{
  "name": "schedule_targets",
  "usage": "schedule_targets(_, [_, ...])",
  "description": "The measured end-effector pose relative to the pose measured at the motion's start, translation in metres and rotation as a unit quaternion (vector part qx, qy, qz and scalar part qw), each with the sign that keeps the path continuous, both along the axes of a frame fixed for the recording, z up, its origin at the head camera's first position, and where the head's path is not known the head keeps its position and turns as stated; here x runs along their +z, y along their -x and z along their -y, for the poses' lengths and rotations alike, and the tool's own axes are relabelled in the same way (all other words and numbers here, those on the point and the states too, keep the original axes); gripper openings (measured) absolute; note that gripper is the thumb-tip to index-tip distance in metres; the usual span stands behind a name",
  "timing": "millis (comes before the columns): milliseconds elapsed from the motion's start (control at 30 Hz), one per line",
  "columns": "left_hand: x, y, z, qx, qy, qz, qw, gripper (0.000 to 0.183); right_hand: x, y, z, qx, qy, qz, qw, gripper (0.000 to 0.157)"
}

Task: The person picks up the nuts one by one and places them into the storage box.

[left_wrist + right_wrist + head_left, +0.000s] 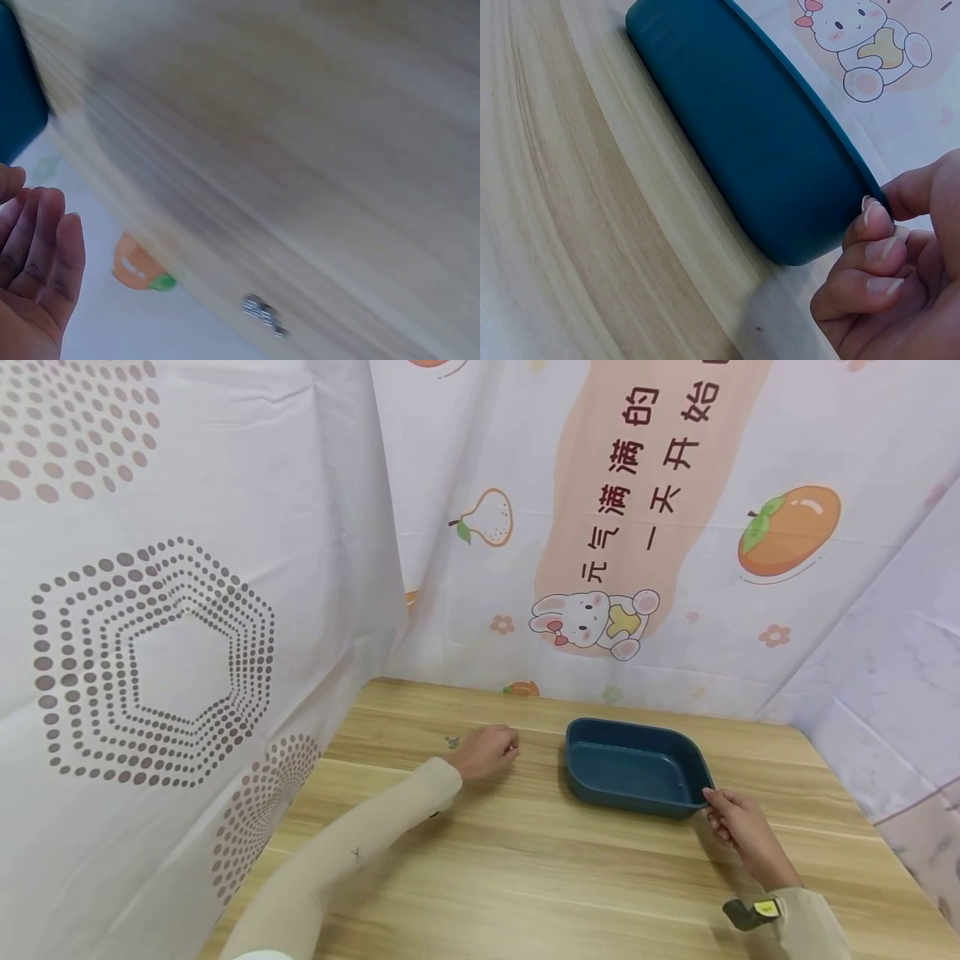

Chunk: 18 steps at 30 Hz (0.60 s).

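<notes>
Sleeve (345, 860) foremost | right hand (738, 831) pinches tub (742, 127) | left hand (483, 752) empty, loosely curled near bits (262, 315) | likely steadying; next needs firm pinch

On the back curtain (566, 527), brown Chinese characters (622, 457) read upward in two lines: "元气满满的" and "一天开始", the next one cut off. The yellow wrist label (767, 908) is too small to read.

A white cloth (465, 443) with a bunny (588, 620) and an orange fruit (795, 531) hangs behind the wooden worktop (510, 877).
</notes>
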<state>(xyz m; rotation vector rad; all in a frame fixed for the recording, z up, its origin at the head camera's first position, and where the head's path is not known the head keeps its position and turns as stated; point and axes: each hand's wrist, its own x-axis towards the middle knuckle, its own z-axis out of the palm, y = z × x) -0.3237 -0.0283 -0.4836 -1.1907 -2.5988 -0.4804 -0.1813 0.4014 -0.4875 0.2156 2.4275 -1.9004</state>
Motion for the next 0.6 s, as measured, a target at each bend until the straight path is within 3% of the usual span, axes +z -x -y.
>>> schedule_targets(267, [-0.007,0.005,0.029,0.036,0.004,0.003,0.9993,0.007,0.000,0.000,0.000,-0.001,-0.002,0.005,1.000,0.046])
schedule_targets(600, [-0.003,0.009,0.068,0.080,-0.006,0.017,0.9966,0.007,0.000,0.001,0.000,-0.004,0.002,0.000,1.000,0.045])
